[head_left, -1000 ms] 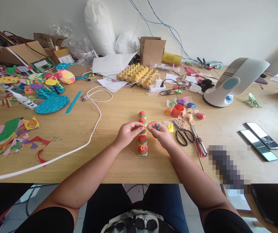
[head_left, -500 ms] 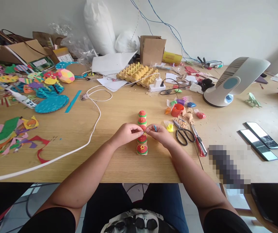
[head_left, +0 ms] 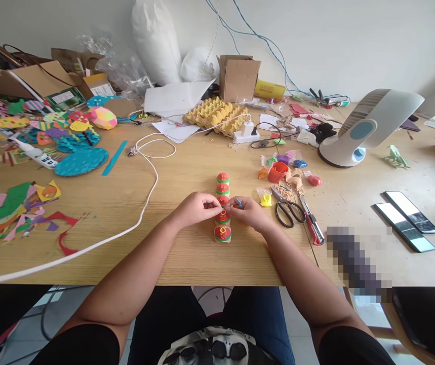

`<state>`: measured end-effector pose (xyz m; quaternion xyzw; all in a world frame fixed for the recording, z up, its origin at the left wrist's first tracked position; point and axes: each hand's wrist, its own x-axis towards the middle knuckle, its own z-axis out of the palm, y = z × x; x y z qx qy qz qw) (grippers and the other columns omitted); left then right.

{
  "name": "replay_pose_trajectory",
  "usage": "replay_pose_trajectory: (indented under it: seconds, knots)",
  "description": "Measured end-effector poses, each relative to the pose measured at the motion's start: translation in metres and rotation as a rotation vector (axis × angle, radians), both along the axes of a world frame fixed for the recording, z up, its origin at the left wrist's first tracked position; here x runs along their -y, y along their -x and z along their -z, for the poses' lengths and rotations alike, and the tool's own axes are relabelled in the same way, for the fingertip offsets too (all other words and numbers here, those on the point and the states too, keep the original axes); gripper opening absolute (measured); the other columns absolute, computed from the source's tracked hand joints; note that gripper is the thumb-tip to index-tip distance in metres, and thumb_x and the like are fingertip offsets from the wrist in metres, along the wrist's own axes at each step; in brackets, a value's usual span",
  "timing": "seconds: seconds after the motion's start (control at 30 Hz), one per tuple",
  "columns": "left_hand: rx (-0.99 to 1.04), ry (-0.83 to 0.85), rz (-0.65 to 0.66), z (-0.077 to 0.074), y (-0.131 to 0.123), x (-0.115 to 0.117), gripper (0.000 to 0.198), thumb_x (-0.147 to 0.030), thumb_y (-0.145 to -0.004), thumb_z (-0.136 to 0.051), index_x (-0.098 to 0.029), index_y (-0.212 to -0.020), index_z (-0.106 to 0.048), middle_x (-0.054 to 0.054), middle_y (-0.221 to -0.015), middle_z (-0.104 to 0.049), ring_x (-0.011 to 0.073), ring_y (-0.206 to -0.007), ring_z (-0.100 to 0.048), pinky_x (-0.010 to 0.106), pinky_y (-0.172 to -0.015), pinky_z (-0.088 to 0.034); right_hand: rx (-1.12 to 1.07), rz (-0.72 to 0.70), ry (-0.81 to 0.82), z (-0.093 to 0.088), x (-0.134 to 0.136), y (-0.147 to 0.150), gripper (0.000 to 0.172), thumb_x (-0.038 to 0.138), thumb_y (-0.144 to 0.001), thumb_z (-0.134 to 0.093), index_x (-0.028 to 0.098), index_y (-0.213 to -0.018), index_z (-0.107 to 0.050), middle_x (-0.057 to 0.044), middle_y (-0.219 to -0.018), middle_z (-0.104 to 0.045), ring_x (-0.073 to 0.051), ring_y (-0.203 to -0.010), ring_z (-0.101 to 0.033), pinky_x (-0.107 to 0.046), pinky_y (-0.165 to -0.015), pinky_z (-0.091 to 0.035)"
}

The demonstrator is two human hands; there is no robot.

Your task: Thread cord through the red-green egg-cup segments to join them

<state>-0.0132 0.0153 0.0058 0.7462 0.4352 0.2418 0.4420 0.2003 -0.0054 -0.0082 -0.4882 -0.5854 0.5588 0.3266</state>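
Note:
In the head view, a row of several small red and green clay pieces with yellow details (head_left: 223, 233) runs away from me on the table. My left hand (head_left: 201, 209) hovers at the row's left side, thumb and fingers pinched; whether something tiny is in the pinch I cannot make out. From the right, my right hand (head_left: 248, 211) comes in with its fingers closed around a thin tool with a blue end (head_left: 239, 204). Its tip is too small to tell. The fingertips of both hands are close together above the middle pieces, with a narrow gap between them.
Right of my hands lie black-handled scissors (head_left: 290, 208), a red utility knife (head_left: 314, 223), a red cup (head_left: 277, 172) and bagged yellow clay (head_left: 265, 198). Farther back are a white fan (head_left: 369, 126) and a power strip (head_left: 246, 136). A white cable (head_left: 141, 213) crosses the left side, near paper scraps (head_left: 12, 213).
My fingertips have drawn slightly apart, showing more of the middle pieces. The left hand shifted a little left, and the blue-ended tool has tilted in my right hand.

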Motion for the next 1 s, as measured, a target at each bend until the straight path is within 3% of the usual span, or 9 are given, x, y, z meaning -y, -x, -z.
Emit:
replay_pose_trajectory:
  seconds: [0.27,0.83,1.0]
  knots:
    - [-0.025,-0.02,0.005,0.0007,0.0007,0.0,0.021,-0.037,-0.082,-0.07,-0.018,-0.08,-0.076,0.002,-0.078,-0.075,0.0139,-0.069,-0.063,0.022,-0.061,-0.046,0.048,-0.018,-0.046,0.0033,-0.0013,-0.0013,0.03,0.046,-0.076,-0.07,0.018,-0.087,-0.067,0.004,-0.063,-0.05,-0.01,-0.056,-0.035,-0.025,-0.054,-0.025]
    - [-0.018,-0.041,-0.008,0.0013,0.0006,-0.0005,0.022,-0.039,-0.081,-0.07,-0.017,-0.079,-0.074,0.002,-0.073,-0.07,0.0135,-0.067,-0.06,0.022,-0.061,-0.046,0.052,-0.006,-0.075,0.0071,-0.0022,0.0028,0.029,0.046,-0.077,-0.07,0.018,-0.085,-0.066,0.007,-0.058,-0.04,-0.009,-0.053,-0.03,-0.025,-0.052,-0.021]
    - [-0.013,-0.041,-0.014,0.0028,0.0009,-0.0012,0.024,-0.041,-0.081,-0.07,-0.018,-0.081,-0.076,0.003,-0.075,-0.072,0.0144,-0.068,-0.063,0.023,-0.061,-0.048,0.051,0.006,-0.07,0.0077,-0.0019,0.0036,0.032,0.05,-0.077,-0.071,0.019,-0.085,-0.066,0.006,-0.06,-0.044,-0.009,-0.053,-0.031,-0.026,-0.052,-0.023]
